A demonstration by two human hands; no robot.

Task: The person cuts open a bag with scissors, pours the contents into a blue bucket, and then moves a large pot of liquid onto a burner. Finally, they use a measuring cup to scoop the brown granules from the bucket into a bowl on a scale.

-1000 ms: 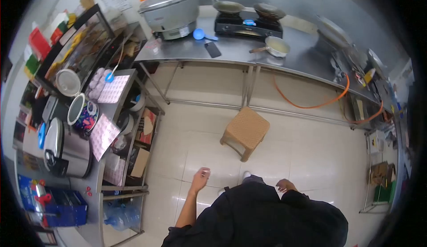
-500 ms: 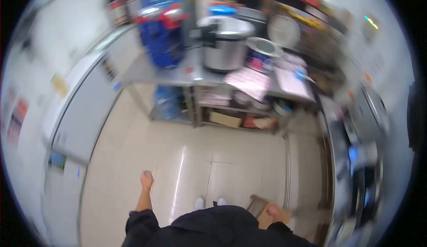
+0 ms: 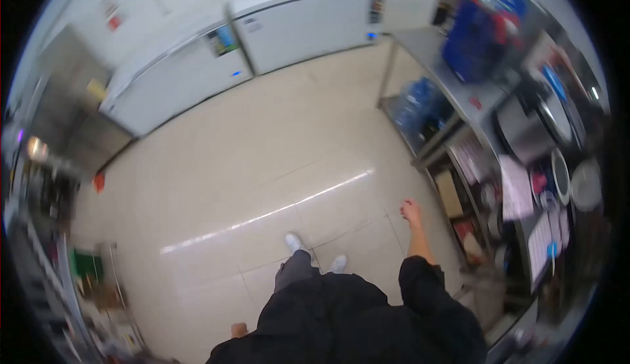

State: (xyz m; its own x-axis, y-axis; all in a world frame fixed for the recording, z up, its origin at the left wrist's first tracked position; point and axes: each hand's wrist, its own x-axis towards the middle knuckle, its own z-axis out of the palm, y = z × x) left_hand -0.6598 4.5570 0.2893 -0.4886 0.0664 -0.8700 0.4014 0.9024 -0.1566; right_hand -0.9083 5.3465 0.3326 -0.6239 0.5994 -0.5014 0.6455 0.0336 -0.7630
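My right hand point(image 3: 411, 211) hangs over the tiled floor beside the metal shelf unit, below a bare forearm and a black sleeve. Its fingers are curled in and nothing shows in them. At the bottom edge, left of my body, a small part of my left hand point(image 3: 239, 330) shows past the dark clothing. Its fingers are not clear enough to make out, and no held thing is visible. Neither hand touches anything that I can see. My white shoes point(image 3: 294, 241) stand on the floor, one ahead of the other.
Chest freezers point(image 3: 312, 26) line the far wall. On the right, a metal table point(image 3: 426, 42) carries a blue container point(image 3: 469, 46), a large steel pot point(image 3: 525, 128) and papers point(image 3: 516, 187). Metal cabinets point(image 3: 79, 115) stand at far left, with a green item point(image 3: 87, 265) on a lower-left rack.
The view has swung left, so the table now lies to the right and the freezers ahead. One leg is stepping forward. My left hand is lower and mostly hidden; my right arm reaches farther forward.
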